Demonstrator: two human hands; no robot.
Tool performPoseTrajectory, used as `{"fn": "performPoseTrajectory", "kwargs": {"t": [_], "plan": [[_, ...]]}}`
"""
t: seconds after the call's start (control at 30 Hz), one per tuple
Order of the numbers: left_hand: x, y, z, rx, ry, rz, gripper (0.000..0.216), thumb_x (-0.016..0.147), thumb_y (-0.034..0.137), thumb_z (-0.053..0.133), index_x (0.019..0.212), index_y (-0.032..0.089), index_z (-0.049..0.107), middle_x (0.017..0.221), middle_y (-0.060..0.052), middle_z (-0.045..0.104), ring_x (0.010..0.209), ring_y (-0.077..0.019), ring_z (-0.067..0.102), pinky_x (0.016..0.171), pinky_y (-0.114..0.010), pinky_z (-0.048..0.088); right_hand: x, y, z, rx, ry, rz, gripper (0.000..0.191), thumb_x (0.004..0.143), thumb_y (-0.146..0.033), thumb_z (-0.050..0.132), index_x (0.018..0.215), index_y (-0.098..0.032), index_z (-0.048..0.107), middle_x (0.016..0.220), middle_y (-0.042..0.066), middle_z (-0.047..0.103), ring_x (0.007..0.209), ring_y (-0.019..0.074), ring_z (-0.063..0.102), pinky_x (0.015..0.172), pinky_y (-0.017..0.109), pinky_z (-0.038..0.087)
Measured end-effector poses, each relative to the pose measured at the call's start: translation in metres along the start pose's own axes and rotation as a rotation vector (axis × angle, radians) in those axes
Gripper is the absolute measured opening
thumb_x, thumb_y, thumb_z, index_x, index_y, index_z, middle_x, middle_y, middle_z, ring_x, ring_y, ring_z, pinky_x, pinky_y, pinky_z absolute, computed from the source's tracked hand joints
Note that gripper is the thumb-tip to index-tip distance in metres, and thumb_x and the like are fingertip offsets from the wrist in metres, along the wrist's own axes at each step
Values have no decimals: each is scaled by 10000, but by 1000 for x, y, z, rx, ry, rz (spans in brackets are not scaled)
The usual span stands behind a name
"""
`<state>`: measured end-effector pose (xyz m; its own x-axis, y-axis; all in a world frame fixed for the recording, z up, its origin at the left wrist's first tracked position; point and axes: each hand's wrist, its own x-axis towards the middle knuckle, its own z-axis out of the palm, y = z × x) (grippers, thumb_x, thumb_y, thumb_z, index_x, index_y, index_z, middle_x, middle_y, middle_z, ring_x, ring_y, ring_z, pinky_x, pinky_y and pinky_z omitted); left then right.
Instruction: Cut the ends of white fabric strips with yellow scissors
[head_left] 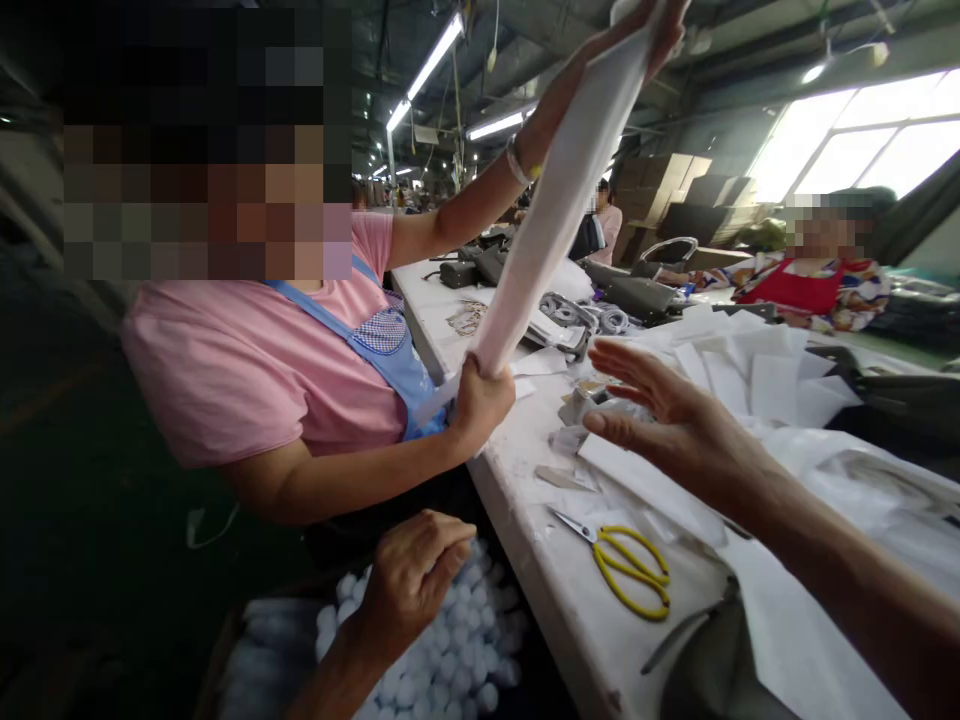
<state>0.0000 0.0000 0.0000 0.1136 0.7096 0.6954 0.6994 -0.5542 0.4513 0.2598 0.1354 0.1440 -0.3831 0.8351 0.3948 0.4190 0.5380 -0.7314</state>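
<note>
White balls (pixel 450 660) under left hand (pixel 412 575), partly hidden.

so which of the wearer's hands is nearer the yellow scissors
The right hand. It hovers open above the table, just beyond the yellow scissors. The left hand is off the table edge, curled over a bin of white balls.

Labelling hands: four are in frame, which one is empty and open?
The wearer's right hand, flat above the table. The left hand is curled; the co-worker's hands grip the white sheet.
</note>
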Motion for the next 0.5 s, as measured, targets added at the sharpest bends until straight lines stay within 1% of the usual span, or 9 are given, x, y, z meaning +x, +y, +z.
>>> {"fn": "performPoseTrajectory", "kwargs": {"t": [0.07, 0.1, 0.17, 0.23, 0.3, 0.37, 0.43, 0.5], "plan": [[11, 14, -25, 3, 37, 87, 203, 910, 138, 538, 1054, 231, 648, 801, 3, 732, 740, -126, 690, 717, -225, 546, 19, -3, 6, 169, 21, -1, 953, 650, -604, 821, 1454, -283, 423, 1493, 113, 465, 1351, 377, 453, 1076, 599, 412], [20, 18, -38, 22, 71, 93, 209, 907, 142, 542, 1060, 232, 652, 801, 3, 734, 744, -132, 693, 717, -232, 547, 29, -5, 9, 244, 37, 0, 1010, 614, -614, 838, 1460, -269, 408, 1512, 117, 435, 1389, 378, 401, 1107, 600, 371], [41, 21, -60, 62, 176, 54, 186, 907, 164, 554, 1031, 236, 672, 821, 2, 743, 766, -140, 702, 728, -237, 550, 49, -13, 16, 365, 59, -7, 1084, 562, -654, 842, 1461, -245, 395, 1526, 124, 405, 1426, 375, 336, 1133, 586, 330], [64, 20, -75, 51, 269, -52, 153, 925, 222, 556, 998, 222, 691, 815, 5, 746, 745, -132, 704, 706, -222, 550, 66, -21, 25, 455, 65, -24, 1098, 564, -681, 823, 1465, -232, 382, 1527, 128, 396, 1430, 366, 330, 1132, 565, 329], [83, 16, -81, -29, 327, -178, 194, 945, 306, 548, 976, 186, 697, 779, -2, 739, 708, -123, 698, 673, -208, 549, 81, -26, 37, 538, 101, -28, 1054, 611, -667, 801, 1466, -228, 368, 1508, 134, 420, 1407, 355, 375, 1113, 557, 354], [96, 13, -79, -125, 369, -264, 270, 951, 373, 540, 955, 152, 694, 744, -13, 725, 696, -124, 692, 671, -211, 553, 92, -26, 51, 603, 154, 17, 933, 683, -613, 772, 1443, -238, 382, 1469, 125, 471, 1363, 335, 446, 1086, 553, 391], [101, 10, -74, -189, 395, -306, 294, 945, 400, 550, 940, 142, 690, 729, -16, 715, 701, -127, 689, 688, -223, 559, 99, -20, 66, 653, 213, 109, 808, 717, -541, 764, 1387, -246, 420, 1414, 103, 532, 1309, 299, 516, 1066, 525, 426], [96, 7, -72, -235, 398, -329, 284, 933, 409, 569, 927, 152, 690, 726, -17, 712, 694, -131, 686, 685, -234, 564, 100, -10, 79, 689, 295, 216, 734, 705, -463, 786, 1320, -247, 449, 1364, 82, 575, 1242, 255, 577, 1035, 465, 470]]}}
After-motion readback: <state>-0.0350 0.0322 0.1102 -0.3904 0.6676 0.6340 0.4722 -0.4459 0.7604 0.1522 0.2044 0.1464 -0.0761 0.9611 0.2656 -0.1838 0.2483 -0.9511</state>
